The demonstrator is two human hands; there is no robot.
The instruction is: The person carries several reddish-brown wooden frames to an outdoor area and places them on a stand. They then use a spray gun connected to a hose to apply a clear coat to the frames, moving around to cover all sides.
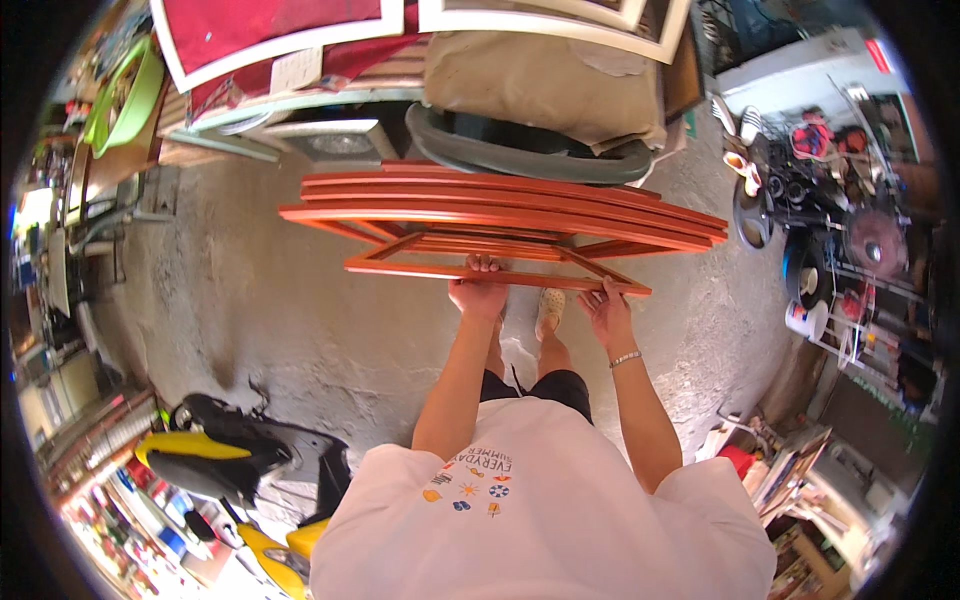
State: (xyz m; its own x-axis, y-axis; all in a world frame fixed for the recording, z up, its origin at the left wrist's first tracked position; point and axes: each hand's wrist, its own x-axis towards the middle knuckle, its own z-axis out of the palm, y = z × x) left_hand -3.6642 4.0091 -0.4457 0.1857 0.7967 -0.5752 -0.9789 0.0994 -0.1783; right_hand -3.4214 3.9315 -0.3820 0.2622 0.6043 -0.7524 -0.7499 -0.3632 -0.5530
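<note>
A reddish-brown picture-style frame is held in front of my legs, its nearest rail crossing over my feet. My left hand has its fingers wrapped over that rail near the middle. At the right end, my right hand, with a bracelet on the wrist, grips the same rail close to the corner. Just beyond stand several similar reddish-brown frames, bunched one behind another. Whether the held frame touches them, I cannot tell. Their lower parts are mostly hidden.
Behind the frames are a dark rounded rim and a tan cloth. White frames lie on the far table. A black-and-yellow scooter is at lower left. Shoes and a cluttered rack line the right.
</note>
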